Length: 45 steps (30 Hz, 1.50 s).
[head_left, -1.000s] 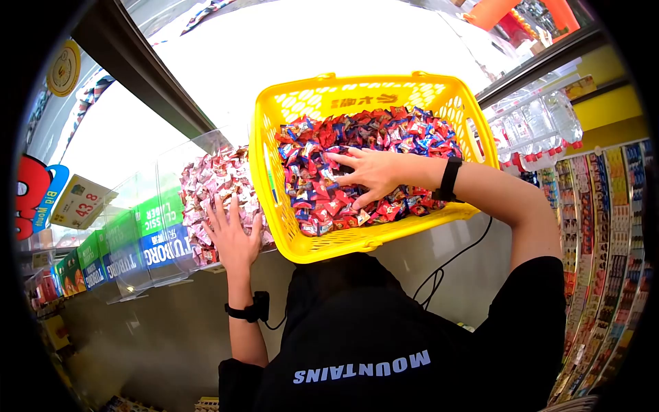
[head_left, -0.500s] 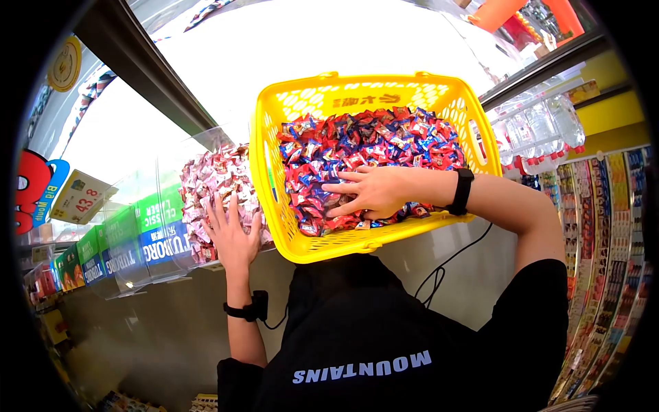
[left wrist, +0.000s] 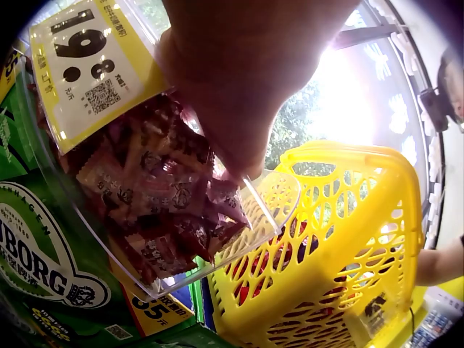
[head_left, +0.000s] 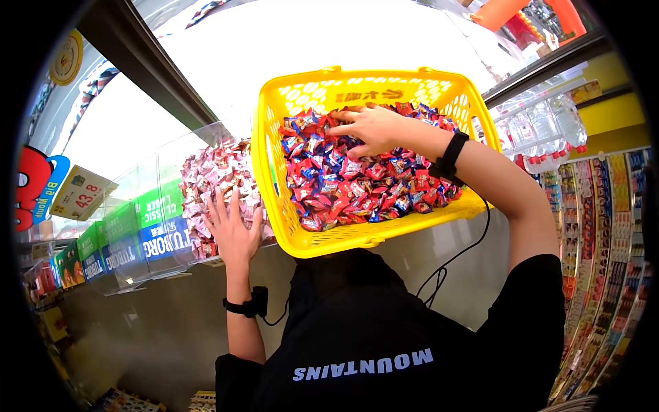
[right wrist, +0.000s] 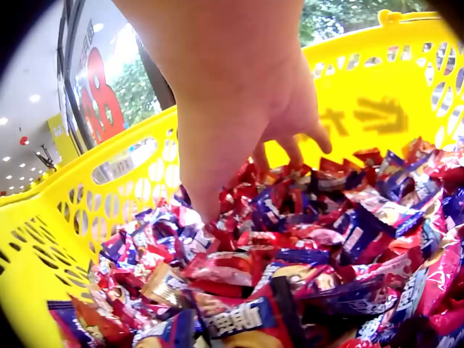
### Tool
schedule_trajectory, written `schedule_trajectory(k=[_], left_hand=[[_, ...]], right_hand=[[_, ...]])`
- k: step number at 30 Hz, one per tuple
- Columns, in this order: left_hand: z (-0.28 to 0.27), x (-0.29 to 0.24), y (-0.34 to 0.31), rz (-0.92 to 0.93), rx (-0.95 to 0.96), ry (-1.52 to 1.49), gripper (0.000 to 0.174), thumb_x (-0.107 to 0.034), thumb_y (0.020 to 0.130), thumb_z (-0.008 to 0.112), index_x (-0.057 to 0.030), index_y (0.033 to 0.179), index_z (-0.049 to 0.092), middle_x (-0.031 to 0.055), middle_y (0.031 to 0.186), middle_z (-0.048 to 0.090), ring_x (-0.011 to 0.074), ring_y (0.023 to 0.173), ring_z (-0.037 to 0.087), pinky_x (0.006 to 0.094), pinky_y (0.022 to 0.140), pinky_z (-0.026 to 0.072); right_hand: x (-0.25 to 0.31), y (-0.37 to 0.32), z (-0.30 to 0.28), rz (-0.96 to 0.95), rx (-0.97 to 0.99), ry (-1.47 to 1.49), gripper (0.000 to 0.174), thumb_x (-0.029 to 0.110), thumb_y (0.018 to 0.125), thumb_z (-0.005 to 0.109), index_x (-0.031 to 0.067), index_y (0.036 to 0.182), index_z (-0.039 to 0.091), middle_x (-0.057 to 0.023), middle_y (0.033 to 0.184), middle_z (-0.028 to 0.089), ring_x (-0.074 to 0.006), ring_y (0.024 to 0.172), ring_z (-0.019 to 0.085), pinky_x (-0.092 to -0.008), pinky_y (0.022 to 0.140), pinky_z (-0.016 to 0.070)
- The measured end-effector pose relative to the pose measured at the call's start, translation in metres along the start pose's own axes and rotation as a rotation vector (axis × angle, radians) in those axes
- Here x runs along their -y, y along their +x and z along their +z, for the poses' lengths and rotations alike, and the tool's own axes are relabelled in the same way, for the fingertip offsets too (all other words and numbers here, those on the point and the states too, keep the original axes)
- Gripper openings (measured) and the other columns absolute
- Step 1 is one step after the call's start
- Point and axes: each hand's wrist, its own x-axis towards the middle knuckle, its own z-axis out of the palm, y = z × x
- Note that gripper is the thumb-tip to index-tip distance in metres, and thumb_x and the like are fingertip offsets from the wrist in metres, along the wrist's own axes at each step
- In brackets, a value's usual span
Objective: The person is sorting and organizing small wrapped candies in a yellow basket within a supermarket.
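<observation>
A yellow basket [head_left: 312,242] holds a heap of red and blue wrapped candies [head_left: 364,189]. On the heap's far part, the right hand [head_left: 376,130] touches candies with its fingers spread; the right wrist view shows that hand [right wrist: 243,109] with fingertips down among the wrappers [right wrist: 312,239]. Left of the basket, a clear bin holds pink wrapped candies [head_left: 213,168]. The left hand [head_left: 233,230] rests with spread fingers at the bin's near side. In the left wrist view the left hand [left wrist: 232,80] is over the clear bin's edge, its fingertips hidden.
Green and blue beer boxes [head_left: 161,220] stand left of the pink candies, with a price card [head_left: 82,194] beyond. Bottles [head_left: 549,130] are at the right, beside shelves of packets [head_left: 597,240]. A cable [head_left: 439,275] hangs near the right arm.
The right hand has moved from the basket's near part to its far part, and the candies under it have shifted. The left hand stays in place.
</observation>
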Motion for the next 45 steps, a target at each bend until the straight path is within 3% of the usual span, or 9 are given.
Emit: schedule_trajectory(k=[3,9,13,15,24,31,37,42,45], left_hand=[[-0.001,0.0,0.0,0.0,0.003,-0.001,0.072,-0.053,0.097,0.068,-0.0167,0.157,0.053,0.0193,0.171,0.035,0.0429,0.162,0.021,0.0682,0.127,0.0152],[0.0,-0.001,0.002,0.001,0.001,0.012,0.073,-0.053,0.096,0.069,-0.0171,0.158,0.053,0.0188,0.171,0.035,0.0423,0.162,0.022,0.0685,0.127,0.0159],[0.0,0.0,0.0,0.006,-0.014,0.005,0.073,-0.052,0.096,0.069,-0.0172,0.158,0.053,0.0187,0.171,0.035,0.042,0.162,0.022,0.0688,0.127,0.0163],[0.0,-0.001,0.0,0.005,-0.019,0.004,0.073,-0.052,0.096,0.069,-0.0171,0.157,0.053,0.0187,0.171,0.035,0.0419,0.162,0.022,0.0689,0.127,0.0164],[-0.002,-0.002,0.001,0.0,-0.016,-0.001,0.072,-0.052,0.096,0.07,-0.0165,0.157,0.053,0.019,0.17,0.036,0.042,0.162,0.022,0.0694,0.127,0.016],[-0.002,-0.002,0.001,-0.008,-0.005,0.002,0.073,-0.053,0.096,0.069,-0.0165,0.157,0.053,0.0188,0.171,0.035,0.0421,0.162,0.021,0.069,0.127,0.0148],[-0.002,-0.002,0.001,-0.011,0.023,0.007,0.074,-0.053,0.096,0.069,-0.0163,0.158,0.052,0.0191,0.171,0.035,0.0424,0.162,0.021,0.0686,0.128,0.0144],[-0.002,-0.001,0.001,-0.001,0.014,-0.001,0.073,-0.052,0.096,0.068,-0.0158,0.157,0.053,0.0189,0.171,0.035,0.0425,0.162,0.021,0.0688,0.127,0.0142],[-0.003,-0.002,0.0,0.004,-0.004,-0.017,0.072,-0.052,0.097,0.068,-0.0155,0.157,0.054,0.0186,0.171,0.036,0.0426,0.162,0.021,0.0691,0.127,0.0141]], right_hand=[[-0.011,0.02,0.01,-0.041,0.01,0.116,0.069,0.049,0.094,0.071,0.0243,0.156,0.055,-0.0195,0.168,0.04,-0.0448,0.137,0.058,-0.0561,0.113,0.0496],[0.026,-0.002,0.008,-0.141,0.198,0.147,0.076,0.061,0.092,0.072,0.0191,0.154,0.058,-0.0231,0.171,0.032,-0.0527,0.144,0.047,-0.0583,0.117,0.0444],[0.048,-0.025,0.021,-0.258,0.251,0.175,0.08,0.06,0.092,0.071,0.0217,0.159,0.051,-0.0233,0.173,0.03,-0.0546,0.151,0.035,-0.0635,0.119,0.0401],[0.046,-0.032,0.039,-0.286,0.207,0.141,0.081,0.061,0.092,0.069,0.029,0.163,0.047,-0.0157,0.176,0.027,-0.0534,0.155,0.03,-0.0713,0.116,0.0392],[0.057,-0.047,0.032,-0.311,0.271,0.083,0.077,0.046,0.093,0.069,0.0299,0.164,0.044,-0.0083,0.179,0.021,-0.0548,0.156,0.027,-0.0721,0.119,0.0361],[0.061,-0.046,0.002,-0.311,0.134,0.096,0.078,0.036,0.089,0.073,0.0454,0.162,0.045,-0.004,0.178,0.025,-0.047,0.16,0.026,-0.0729,0.115,0.041],[0.049,0.0,0.003,-0.188,-0.24,0.034,0.082,0.06,0.093,0.07,0.0372,0.166,0.04,-0.0118,0.177,0.028,-0.0486,0.155,0.034,-0.066,0.118,0.0385],[0.06,0.04,0.021,-0.124,-0.192,-0.006,0.088,0.075,0.092,0.063,0.0381,0.168,0.034,-0.015,0.179,0.02,-0.0636,0.155,0.021,-0.0779,0.121,0.0265],[0.064,0.036,0.027,-0.164,-0.07,0.079,0.088,0.073,0.091,0.066,0.0399,0.167,0.034,-0.015,0.178,0.022,-0.0621,0.154,0.025,-0.0784,0.118,0.0324]])
